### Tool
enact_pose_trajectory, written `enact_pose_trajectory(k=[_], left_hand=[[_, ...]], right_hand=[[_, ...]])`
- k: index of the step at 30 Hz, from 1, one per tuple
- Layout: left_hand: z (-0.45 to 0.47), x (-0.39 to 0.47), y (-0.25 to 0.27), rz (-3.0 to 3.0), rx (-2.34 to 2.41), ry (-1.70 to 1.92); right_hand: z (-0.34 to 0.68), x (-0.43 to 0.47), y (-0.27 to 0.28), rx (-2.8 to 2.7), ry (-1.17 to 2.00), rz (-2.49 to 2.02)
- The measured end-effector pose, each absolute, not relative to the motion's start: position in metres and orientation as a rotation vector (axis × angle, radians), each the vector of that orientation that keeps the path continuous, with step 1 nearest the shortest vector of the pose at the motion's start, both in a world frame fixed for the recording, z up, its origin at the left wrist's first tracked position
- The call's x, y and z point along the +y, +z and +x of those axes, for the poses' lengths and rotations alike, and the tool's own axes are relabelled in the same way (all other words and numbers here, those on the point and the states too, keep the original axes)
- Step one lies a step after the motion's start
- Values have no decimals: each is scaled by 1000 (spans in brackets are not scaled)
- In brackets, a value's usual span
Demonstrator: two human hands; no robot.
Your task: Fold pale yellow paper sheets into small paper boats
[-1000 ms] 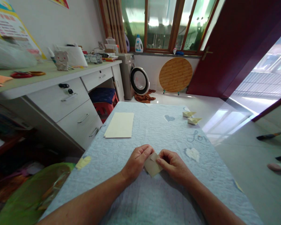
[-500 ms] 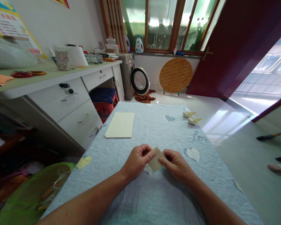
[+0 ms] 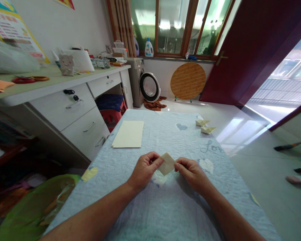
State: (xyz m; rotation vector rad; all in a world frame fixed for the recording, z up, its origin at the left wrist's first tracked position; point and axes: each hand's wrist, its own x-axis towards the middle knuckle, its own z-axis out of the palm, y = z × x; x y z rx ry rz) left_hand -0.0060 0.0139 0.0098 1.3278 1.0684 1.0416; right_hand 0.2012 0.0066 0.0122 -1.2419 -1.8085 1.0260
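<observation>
A small folded paper square point(image 3: 167, 164), cream-coloured and turned like a diamond, is held up over the table between both hands. My left hand point(image 3: 146, 169) pinches its left corner, thumb on top. At the opposite corner, my right hand point(image 3: 189, 170) grips the paper between thumb and fingertips. Beyond my left hand lies a stack of cream paper sheets point(image 3: 129, 134). Two folded paper boats, a nearer one point(image 3: 207, 129) and a farther one point(image 3: 202, 123), rest near the table's far right edge.
A pale blue quilted cloth point(image 3: 163, 211) covers the table. To the left stands a white desk point(image 3: 72, 103) with drawers, and a green basin point(image 3: 27, 214) sits low beside the table. Farther back are a washing machine point(image 3: 136, 80) with its door ajar and a round wooden board point(image 3: 188, 80).
The folded paper has risen slightly and tilted, and its face now looks lighter. My right thumb has shifted outward from the paper's face to its right corner.
</observation>
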Motion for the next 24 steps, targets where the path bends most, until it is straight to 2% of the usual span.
enact_pose_trajectory(k=[4,7,14,24], left_hand=[[-10,16,13,1647,1151,1165],[-11,17,13,1878,1181,1201],[-12,17,9,2289,1187,938],[-14,14,10,2432,1047,498]], right_hand=[[201,6,11,-1846,701,-1156],[200,6,9,-1814,601,-1136],[200,6,2,-2044,613,-1155],[202,3,6,-2234,644,-1117]])
